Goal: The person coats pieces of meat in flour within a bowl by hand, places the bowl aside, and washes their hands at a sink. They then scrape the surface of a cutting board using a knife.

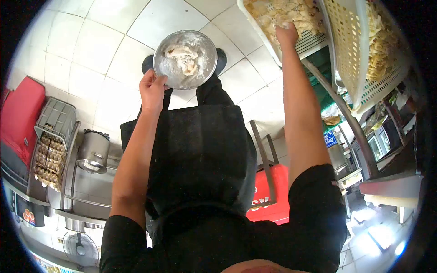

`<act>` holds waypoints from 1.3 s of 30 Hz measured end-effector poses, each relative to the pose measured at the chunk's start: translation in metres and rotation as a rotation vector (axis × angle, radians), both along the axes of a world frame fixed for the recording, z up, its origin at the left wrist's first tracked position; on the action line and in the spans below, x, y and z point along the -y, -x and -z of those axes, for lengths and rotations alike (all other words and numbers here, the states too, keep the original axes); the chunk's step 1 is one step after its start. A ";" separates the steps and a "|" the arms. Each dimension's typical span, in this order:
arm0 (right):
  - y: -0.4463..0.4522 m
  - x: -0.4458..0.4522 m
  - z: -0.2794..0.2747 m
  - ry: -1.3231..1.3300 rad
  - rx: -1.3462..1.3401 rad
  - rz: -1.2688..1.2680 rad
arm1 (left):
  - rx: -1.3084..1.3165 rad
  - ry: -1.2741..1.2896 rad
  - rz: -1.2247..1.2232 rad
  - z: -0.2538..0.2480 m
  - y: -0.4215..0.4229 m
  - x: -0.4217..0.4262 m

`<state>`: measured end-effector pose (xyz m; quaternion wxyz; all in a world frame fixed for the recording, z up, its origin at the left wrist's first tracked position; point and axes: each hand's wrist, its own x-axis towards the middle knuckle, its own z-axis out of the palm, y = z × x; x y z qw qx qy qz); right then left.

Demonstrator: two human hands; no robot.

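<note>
Since the metal bowl [210, 64] shows a hold at one edge only, the head view lists tipping as chief hazard: likely cause, the weight of the pale floury pieces [189, 67] lying inward of that edge; likely result, loose white powder [193, 42] spilt over the tile floor [107, 52]. Second hazard: a slip, should powder coat the rim. Third: the arms are spread wide, so a reach to the right could drag the bowl off level. Left hand [152, 88]: grip pinching the near-left rim, thumb toward the inside; bowl just beyond and to the right of it, above and between two dark shoes [148, 63]; any support beneath, not visible. Right hand [287, 36]: far right, over the near-left part of a cream basket [315, 44], at the edge of a heap of pale, crumbly-coated pieces [302, 14]; whether its grip is spread or pinching a piece, cannot be told, fingertips being hidden. Heap: mostly beyond and to the right of that grip. Further right: a second basket [344, 27] with yellowish strips [381, 50], apart from both hands.
</note>
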<state>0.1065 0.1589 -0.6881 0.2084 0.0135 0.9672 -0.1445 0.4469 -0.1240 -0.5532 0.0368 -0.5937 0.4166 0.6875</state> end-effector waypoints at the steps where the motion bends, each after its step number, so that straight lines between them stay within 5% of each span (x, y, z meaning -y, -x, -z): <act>1: -0.007 -0.013 -0.001 -0.014 -0.121 -0.002 | -0.013 0.008 0.011 0.001 0.006 0.002; 3: -0.017 -0.041 -0.005 -0.037 -0.362 -0.009 | -0.084 0.011 0.027 0.013 0.009 0.003; 9: -0.087 0.035 -0.130 0.758 0.279 0.372 | -0.048 0.111 0.186 0.039 0.043 -0.006; 12: -0.068 0.040 -0.123 0.487 0.127 -0.090 | -0.131 0.100 0.164 0.045 0.061 -0.018; 18: 0.100 -0.087 0.041 -0.210 -0.313 -0.120 | -0.062 0.090 0.208 0.044 0.063 -0.002; 22: 0.114 -0.028 0.030 0.062 -0.144 0.071 | -0.078 0.118 0.195 0.063 0.049 0.004; 27: 0.078 -0.076 0.018 -0.218 -0.169 -0.465 | -0.025 0.048 0.178 0.086 0.060 -0.017; 35: 0.085 -0.044 0.002 -0.188 -0.182 -0.216 | -0.103 0.097 0.292 0.119 0.078 -0.033; 39: 0.109 -0.069 0.049 -0.098 -0.091 -0.045 | -0.074 0.082 0.280 0.116 0.081 -0.032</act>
